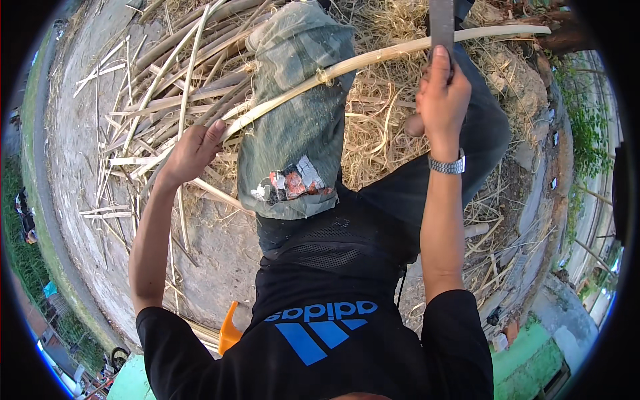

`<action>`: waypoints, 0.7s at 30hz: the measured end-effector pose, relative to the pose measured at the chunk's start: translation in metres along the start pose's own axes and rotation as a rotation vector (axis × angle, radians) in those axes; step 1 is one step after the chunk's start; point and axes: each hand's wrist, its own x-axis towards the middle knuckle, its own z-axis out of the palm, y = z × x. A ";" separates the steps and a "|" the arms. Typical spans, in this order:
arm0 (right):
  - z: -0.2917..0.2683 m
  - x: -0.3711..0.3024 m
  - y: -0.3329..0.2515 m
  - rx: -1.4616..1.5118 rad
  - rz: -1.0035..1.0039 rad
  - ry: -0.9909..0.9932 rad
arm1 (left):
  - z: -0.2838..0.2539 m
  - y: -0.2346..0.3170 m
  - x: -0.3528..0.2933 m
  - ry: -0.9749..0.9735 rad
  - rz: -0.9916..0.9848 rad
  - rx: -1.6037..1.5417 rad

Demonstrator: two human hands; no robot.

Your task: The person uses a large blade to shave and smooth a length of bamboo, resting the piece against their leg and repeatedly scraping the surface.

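Observation:
A long pale bamboo strip slants across my lap, from low on the left up to the far right. My left hand is closed around its near end, thumb on top. My right hand grips a large knife with a broad grey blade; the rounded butt of its wooden handle shows below the fingers. The blade crosses over the strip near its far end; whether the edge touches it, I cannot tell. Under the strip, a grey-green cloth sack covers my left thigh and knee.
Split bamboo strips lie heaped on the left. Curly shavings cover the ground between my legs. An orange plastic handle-like piece is beside my left hip. Green plants grow beyond the right edge.

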 end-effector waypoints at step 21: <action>0.026 -0.036 -0.007 -0.128 -0.192 -0.171 | -0.007 -0.004 -0.002 0.125 0.154 0.308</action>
